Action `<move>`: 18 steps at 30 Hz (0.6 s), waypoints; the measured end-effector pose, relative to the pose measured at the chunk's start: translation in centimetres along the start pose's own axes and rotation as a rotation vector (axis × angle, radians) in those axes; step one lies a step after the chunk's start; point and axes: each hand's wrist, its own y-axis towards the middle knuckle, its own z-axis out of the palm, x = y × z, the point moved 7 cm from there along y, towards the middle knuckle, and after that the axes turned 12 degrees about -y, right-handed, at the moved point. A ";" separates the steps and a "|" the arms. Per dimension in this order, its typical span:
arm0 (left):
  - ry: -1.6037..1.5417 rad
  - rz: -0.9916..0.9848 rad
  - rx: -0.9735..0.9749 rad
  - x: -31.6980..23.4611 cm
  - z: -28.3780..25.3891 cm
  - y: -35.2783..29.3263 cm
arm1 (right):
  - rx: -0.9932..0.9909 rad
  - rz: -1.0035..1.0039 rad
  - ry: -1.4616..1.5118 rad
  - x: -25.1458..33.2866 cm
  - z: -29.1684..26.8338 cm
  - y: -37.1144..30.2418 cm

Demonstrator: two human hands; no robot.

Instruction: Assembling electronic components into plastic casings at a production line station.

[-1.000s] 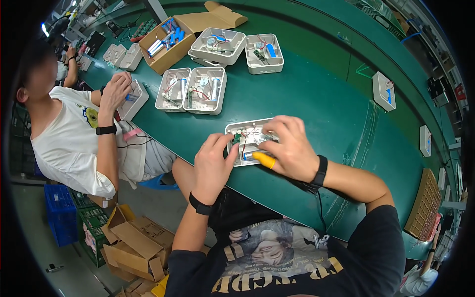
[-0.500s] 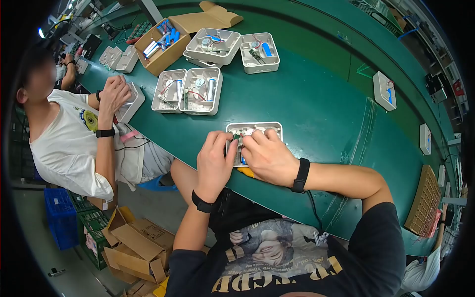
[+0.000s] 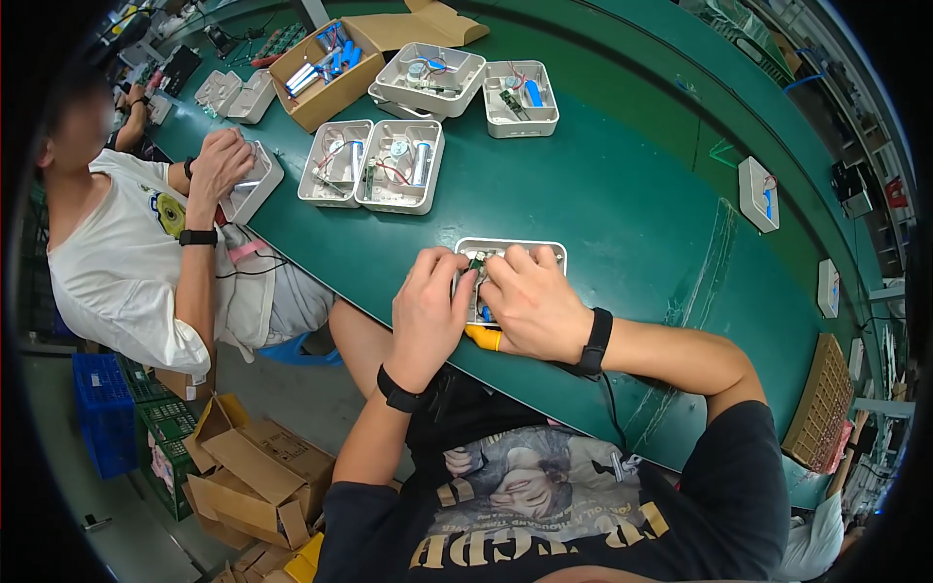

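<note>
A white plastic housing (image 3: 512,243) lies on the green table in front of me, open side up. Inside it a small green circuit board (image 3: 477,260) shows between my hands, and a bit of a blue cylindrical battery (image 3: 487,314) peeks out below my right fingers. My left hand (image 3: 429,309) is at the housing's left side, thumb and fingers closed at the board's edge. Curled over the middle of the housing, my right hand (image 3: 537,304) has its fingertips pinched beside the board; what they grip is hidden. A yellow tool handle (image 3: 483,336) sticks out under my right hand.
Several white housings with batteries and wires, such as this pair (image 3: 400,206), stand farther off. Behind them is a cardboard box (image 3: 314,110) of batteries. At left a co-worker's hands (image 3: 222,163) work on another housing. A brown gridded tray (image 3: 818,403) lies far right.
The whole view has shifted slightly. My hands stay at the same housing, with only small finger movement around the circuit board.
</note>
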 end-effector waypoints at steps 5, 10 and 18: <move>0.011 0.033 -0.001 -0.1 0.1 -0.3 | 0.043 -0.029 0.029 0.4 -0.3 -0.1; 0.018 0.038 -0.019 -0.1 -0.3 -0.3 | -0.029 -0.025 0.100 0.1 -0.7 -0.2; 0.005 0.026 -0.029 -0.2 -0.6 -0.1 | 0.056 0.052 0.271 -2.3 -3.1 -0.4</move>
